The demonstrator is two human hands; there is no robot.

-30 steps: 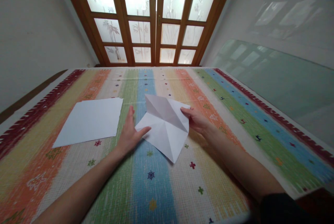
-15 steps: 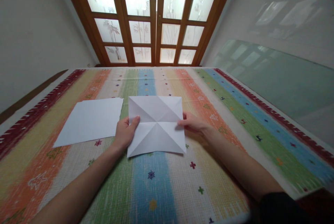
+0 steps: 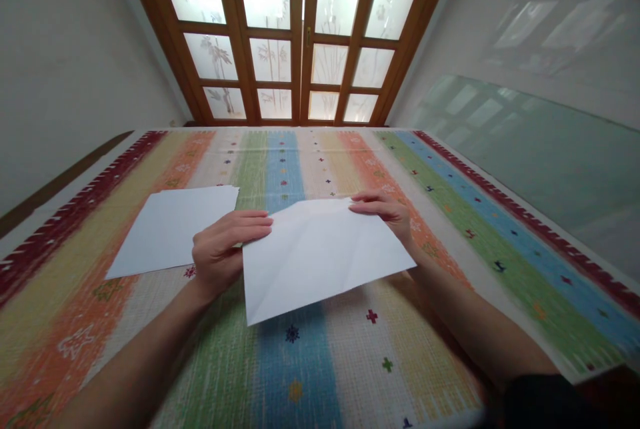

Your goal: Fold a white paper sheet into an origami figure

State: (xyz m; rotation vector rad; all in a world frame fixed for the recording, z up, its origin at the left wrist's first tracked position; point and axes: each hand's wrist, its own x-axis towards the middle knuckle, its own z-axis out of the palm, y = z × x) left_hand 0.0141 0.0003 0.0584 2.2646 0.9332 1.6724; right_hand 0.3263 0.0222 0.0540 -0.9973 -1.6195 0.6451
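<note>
1. Your left hand (image 3: 220,252) pinches the sheet of paper (image 3: 325,256) at its far left corner, fingers laid together on top; your thumb is hidden.
2. Your right hand (image 3: 393,212) pinches the same sheet along its far side, toward the right, with the fingertips over the edge; your thumb cannot be made out.
3. You have the sheet between the left and right edges of the table (image 3: 350,162), tilted, its lower left corner pointing toward the near edge. Faint creases cross it, and a shadow falls on the striped cloth (image 3: 295,369) below.
4. A stack of white paper (image 3: 165,229) lies flat to your left, toward the table's left edge, its sheets slightly out of line. In view, your left hand overlaps its near right corner; you cannot tell whether they touch.
5. Beyond the far edge stand wooden doors (image 3: 296,56) with frosted panes.
</note>
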